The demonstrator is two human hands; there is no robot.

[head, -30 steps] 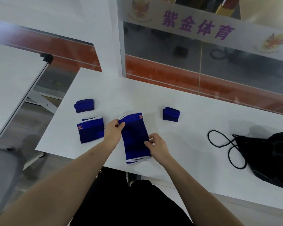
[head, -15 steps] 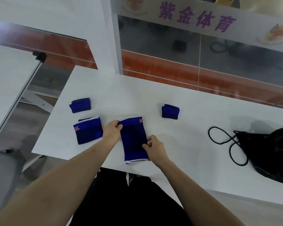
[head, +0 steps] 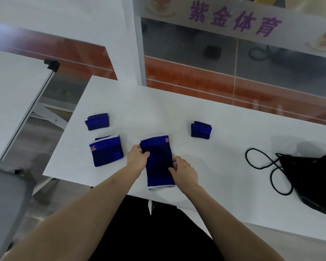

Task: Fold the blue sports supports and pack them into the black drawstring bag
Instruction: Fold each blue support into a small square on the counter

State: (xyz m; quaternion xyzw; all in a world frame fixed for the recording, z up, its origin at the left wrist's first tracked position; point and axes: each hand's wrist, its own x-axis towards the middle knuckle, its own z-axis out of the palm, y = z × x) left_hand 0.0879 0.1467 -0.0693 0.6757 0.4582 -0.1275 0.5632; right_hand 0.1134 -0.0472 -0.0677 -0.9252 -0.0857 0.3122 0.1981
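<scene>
A long blue support (head: 159, 162) with white end trim lies flat near the table's front edge. My left hand (head: 137, 157) pinches its upper left edge. My right hand (head: 183, 171) grips its right edge at the middle. A wider blue support (head: 106, 150), folded, lies to the left. Two small folded blue supports sit further back, one at the left (head: 97, 121) and one at the right (head: 201, 129). The black drawstring bag (head: 316, 178) lies at the right with its cord (head: 263, 166) looped loose on the table.
The white table (head: 177, 110) ends close to my body at the front. A second white table (head: 11, 95) stands to the left across a gap. A grey chair back (head: 6, 204) is at the lower left. A glass partition with purple lettering (head: 233, 21) runs behind.
Both hands straightened the long support so it lies more upright and closer to the front edge. My right hand slid up its right edge.
</scene>
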